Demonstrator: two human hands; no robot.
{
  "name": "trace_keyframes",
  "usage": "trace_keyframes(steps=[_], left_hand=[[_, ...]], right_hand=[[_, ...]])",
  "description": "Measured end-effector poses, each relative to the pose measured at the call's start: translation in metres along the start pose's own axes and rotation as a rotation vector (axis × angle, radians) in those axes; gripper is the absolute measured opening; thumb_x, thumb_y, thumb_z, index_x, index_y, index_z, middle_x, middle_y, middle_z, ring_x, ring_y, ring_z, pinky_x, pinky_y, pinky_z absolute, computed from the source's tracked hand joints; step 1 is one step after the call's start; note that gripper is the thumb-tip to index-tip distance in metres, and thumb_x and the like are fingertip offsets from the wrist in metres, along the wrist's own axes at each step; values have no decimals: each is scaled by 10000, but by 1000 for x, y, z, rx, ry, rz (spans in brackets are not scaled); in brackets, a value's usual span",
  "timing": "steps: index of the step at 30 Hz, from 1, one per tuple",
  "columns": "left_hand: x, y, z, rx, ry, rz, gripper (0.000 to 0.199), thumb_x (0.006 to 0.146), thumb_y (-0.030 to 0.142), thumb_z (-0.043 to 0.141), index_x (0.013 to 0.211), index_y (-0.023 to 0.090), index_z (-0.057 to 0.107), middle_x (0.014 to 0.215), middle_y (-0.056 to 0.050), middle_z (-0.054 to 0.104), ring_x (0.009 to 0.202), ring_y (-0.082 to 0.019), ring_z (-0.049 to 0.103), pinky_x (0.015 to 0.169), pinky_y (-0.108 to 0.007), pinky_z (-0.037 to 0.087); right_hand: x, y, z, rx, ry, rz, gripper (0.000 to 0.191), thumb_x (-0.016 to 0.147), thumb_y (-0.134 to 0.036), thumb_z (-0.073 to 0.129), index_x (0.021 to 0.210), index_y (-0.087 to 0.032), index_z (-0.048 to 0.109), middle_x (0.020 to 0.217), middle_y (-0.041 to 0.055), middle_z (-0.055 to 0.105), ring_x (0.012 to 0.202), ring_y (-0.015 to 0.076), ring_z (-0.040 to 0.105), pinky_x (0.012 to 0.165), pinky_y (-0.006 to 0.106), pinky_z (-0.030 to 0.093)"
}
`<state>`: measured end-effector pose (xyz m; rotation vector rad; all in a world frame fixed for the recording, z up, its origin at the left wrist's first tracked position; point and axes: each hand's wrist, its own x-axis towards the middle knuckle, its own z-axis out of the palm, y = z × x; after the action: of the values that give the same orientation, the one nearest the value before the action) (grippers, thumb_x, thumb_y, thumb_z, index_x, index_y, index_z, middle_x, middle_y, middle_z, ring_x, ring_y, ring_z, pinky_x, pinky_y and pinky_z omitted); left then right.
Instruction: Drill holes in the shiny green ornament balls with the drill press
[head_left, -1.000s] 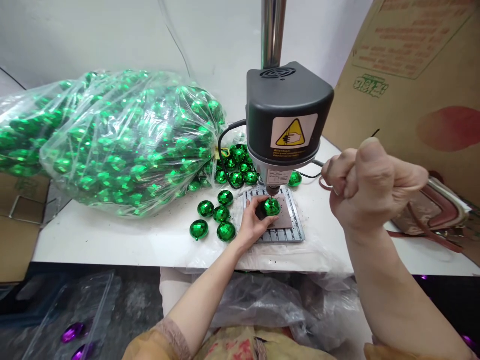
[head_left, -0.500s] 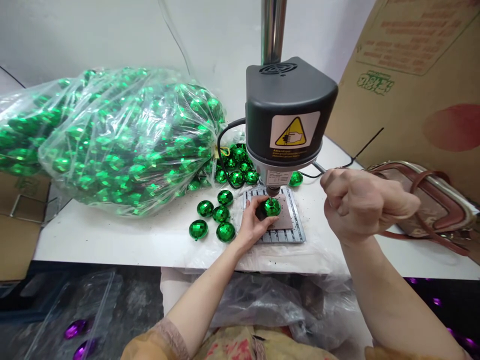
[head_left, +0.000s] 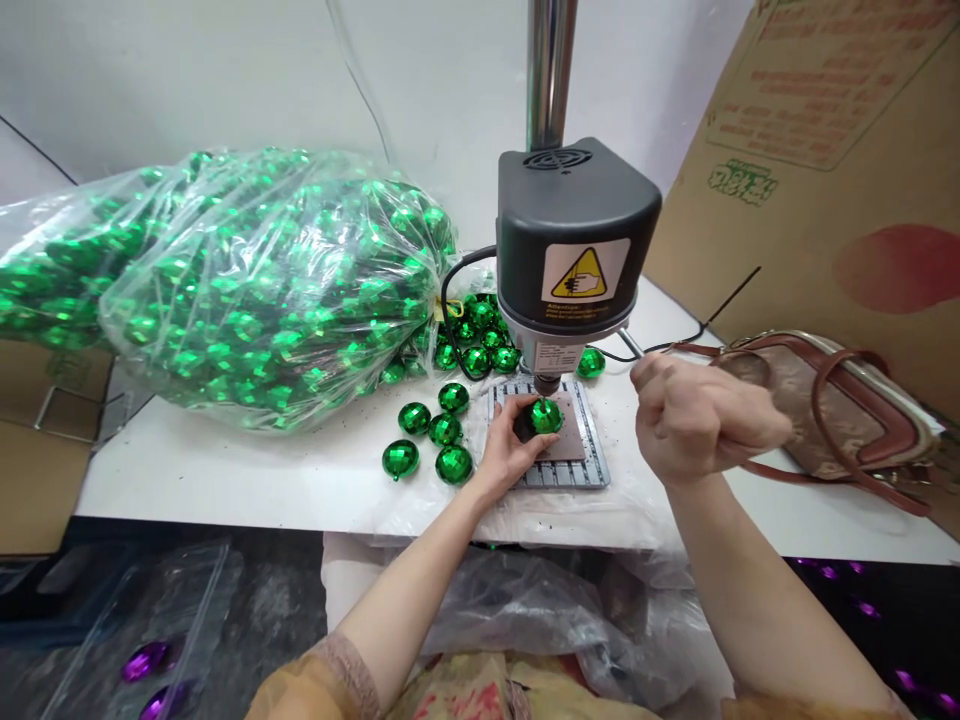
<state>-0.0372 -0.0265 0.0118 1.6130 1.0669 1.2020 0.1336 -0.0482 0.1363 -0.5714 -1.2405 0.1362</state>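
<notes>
Compared with the frame half a second earlier, the right hand (head_left: 701,415) has moved inward, closer to the drill press (head_left: 576,235), and more of the handbag (head_left: 814,400) shows beside it. The motor housing sits a little lower in view and looks slightly smaller, while the whole view has also shifted a bit. The left hand (head_left: 510,448) and the green ball (head_left: 545,416) stay in nearly the same place.

The left hand is partly open, its thumb and fingers curved apart and clamped on opposite sides of the green ball. That ball is directly beneath the drill chuck (head_left: 547,384), over the brown board (head_left: 576,440) on the slotted metal base (head_left: 598,455). Whether the drill tip has entered the ball is too small to tell.

The right hand is closed in a fist around the end of the metal lever (head_left: 632,342), which slants out from the side of the drill press.

Five loose green balls (head_left: 445,430) lie on the white table (head_left: 285,485), left of the base. Behind them, more green balls spill near the mouth of the big clear bag (head_left: 277,300). A cardboard box (head_left: 810,200) stands behind the handbag.
</notes>
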Motion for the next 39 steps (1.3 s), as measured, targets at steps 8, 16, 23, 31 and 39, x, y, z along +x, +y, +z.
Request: trace_keyframes(steps=[8, 16, 23, 31, 39], left_hand=[[-11, 10, 2, 121, 121, 82, 482, 725, 284, 843, 1148, 202, 627, 1153, -101, 687, 1126, -285, 658, 1012, -467, 514], [-141, -1, -4, 271, -228, 434, 378, 768, 398, 823, 1097, 285, 676, 1226, -105, 687, 1060, -257, 717, 845, -356, 608], [-212, -65, 0, -179, -316, -597, 445, 830, 674, 645, 825, 230, 680, 647, -16, 650, 486, -174, 605, 405, -274, 465], [-195, -33, -23, 92, -142, -453, 254, 855, 501, 673, 954, 269, 708, 851, -50, 691, 588, -190, 646, 492, -305, 526], [-116, 39, -71, 881, 322, 67, 378, 877, 404, 709, 1220, 248, 676, 1147, -132, 597, 1053, -310, 638, 856, -417, 558]], right_hand=[[87, -28, 30, 46, 2, 260, 440, 846, -232, 659, 447, -179, 480, 376, -56, 409, 328, 61, 331, 363, 271, 211], [95, -21, 32, 74, 17, 274, 466, 894, -158, 567, 469, -228, 389, 384, -81, 352, 317, 42, 298, 321, 241, 201], [96, -21, 36, 46, 60, 279, 499, 912, -133, 549, 487, -258, 319, 379, -85, 339, 323, 59, 347, 316, 247, 201], [93, -13, 31, 59, 23, 167, 464, 882, -173, 582, 457, -230, 404, 387, -56, 359, 309, 66, 283, 321, 291, 181], [89, -18, 35, 84, 60, 161, 419, 845, -212, 613, 454, -197, 465, 395, -48, 370, 326, 63, 289, 333, 298, 174]])
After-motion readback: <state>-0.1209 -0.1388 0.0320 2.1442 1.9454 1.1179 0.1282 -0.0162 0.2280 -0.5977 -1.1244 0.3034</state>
